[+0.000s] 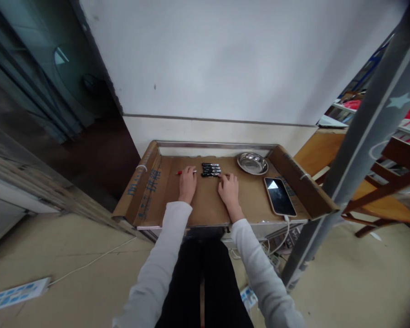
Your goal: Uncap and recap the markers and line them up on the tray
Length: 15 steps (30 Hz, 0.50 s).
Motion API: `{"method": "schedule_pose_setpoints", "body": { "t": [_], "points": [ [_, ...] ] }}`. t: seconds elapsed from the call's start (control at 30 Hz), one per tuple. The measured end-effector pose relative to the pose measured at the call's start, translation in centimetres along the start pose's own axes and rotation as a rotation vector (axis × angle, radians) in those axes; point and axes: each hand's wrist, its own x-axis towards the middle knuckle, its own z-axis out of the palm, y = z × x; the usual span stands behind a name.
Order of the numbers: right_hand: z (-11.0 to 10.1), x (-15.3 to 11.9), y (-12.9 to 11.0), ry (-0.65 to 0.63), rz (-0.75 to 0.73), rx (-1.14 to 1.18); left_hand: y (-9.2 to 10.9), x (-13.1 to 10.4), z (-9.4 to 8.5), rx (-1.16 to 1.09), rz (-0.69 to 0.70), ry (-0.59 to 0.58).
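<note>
Several black markers [211, 168] lie side by side in a stack-like row on the cardboard-covered table [205, 205]. Left of them, my left hand [187, 183] rests over a red and white marker [179, 172], whose ends show on both sides of the fingers; whether the fingers grip it is hard to make out. My right hand [229, 189] lies at the right end of the black markers, its fingers bent and slightly apart, a fingertip near the lowest marker.
A round metal dish [253, 163] sits at the back right. In front of it lies a phone [280, 197] with a white cable [286, 230]. Cardboard flaps rise at both sides; a grey metal post [355, 150] stands to the right.
</note>
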Motion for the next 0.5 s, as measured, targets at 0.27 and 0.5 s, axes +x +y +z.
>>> {"method": "schedule_pose_setpoints", "body": {
  "t": [0.27,0.5],
  "points": [
    [0.3,0.1,0.1,0.008,0.025,-0.061,1.5,-0.7,-0.1,-0.06,0.376,-0.237],
    [0.5,0.0,0.2,-0.01,0.079,-0.096,1.4,-0.5,0.0,-0.022,0.344,-0.229]
  ]
}}
